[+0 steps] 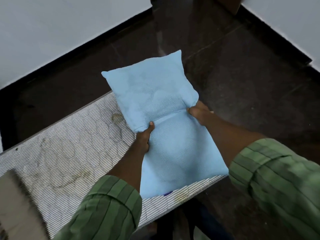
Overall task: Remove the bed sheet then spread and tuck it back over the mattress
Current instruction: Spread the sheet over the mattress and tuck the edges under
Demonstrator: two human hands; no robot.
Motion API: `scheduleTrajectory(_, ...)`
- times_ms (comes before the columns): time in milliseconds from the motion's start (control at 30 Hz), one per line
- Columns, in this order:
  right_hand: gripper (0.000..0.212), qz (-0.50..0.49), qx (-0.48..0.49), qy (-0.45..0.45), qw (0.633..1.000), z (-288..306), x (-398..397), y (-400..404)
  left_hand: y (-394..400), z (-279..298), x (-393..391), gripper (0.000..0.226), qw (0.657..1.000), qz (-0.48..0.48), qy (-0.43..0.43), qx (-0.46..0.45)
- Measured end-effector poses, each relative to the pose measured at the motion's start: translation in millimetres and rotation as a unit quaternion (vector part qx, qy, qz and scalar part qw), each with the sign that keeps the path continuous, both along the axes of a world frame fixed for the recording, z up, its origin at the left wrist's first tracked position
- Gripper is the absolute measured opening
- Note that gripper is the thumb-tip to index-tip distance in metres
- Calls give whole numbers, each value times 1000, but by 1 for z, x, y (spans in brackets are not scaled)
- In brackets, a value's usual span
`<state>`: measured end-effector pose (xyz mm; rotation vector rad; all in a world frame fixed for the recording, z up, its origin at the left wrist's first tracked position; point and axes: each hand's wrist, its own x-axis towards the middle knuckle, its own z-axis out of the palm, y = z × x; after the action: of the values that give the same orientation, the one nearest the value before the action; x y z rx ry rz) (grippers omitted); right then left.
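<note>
A light blue pillow [155,94] is lifted over the end of the bare mattress [69,144]. My left hand [144,137] grips the pillow's left edge at a seam line, thumb on top. My right hand [199,111] pinches the right edge at the same seam. The pillow's far half hangs out over the dark floor, and its near half lies above the mattress end. The mattress is white with thin dark stripes and has brownish stains. No bed sheet lies on the visible part of the mattress.
Dark tiled floor [225,66] surrounds the bed end. White walls [52,32] with black skirting stand to the left and at far right. A blurred pale object [15,205] sits at the lower left. A brown box corner [230,4] shows at the top.
</note>
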<state>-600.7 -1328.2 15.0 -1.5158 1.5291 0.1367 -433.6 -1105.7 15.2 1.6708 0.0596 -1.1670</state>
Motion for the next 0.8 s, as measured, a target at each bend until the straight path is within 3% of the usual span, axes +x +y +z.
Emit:
scheduleTrajectory(133,92,-17,25,36,999,-13,-21,-30,-32,4,-18,117,1000,-19,14,3)
scheduleTrajectory(233,134,0,13,28,1000,-31,-30,-51,-43,-9,-20,103,999,-21,-2,34)
scheduleTrajectory(267,138,29,3,46,999,-27,-33,-53,-45,-19,-18,105,999,-19,-20,45)
scheduleTrajectory(333,109,104,-2,80,991,-18,-37,-47,-49,-28,-16,115,989,-63,-42,123)
scheduleTrajectory(400,83,166,-3,92,982,-14,-32,-32,-53,-29,-23,87,953,-173,-71,238)
scheduleTrajectory(467,90,194,-10,83,977,-12,-23,-13,-56,-15,-41,66,902,-262,-149,309)
scheduleTrajectory(567,112,169,-20,86,982,-16,-8,12,-54,0,-64,64,860,-298,-238,339)
scheduleTrajectory(800,78,137,-117,145,973,7,2,46,-28,11,-64,57,868,-335,-267,252)
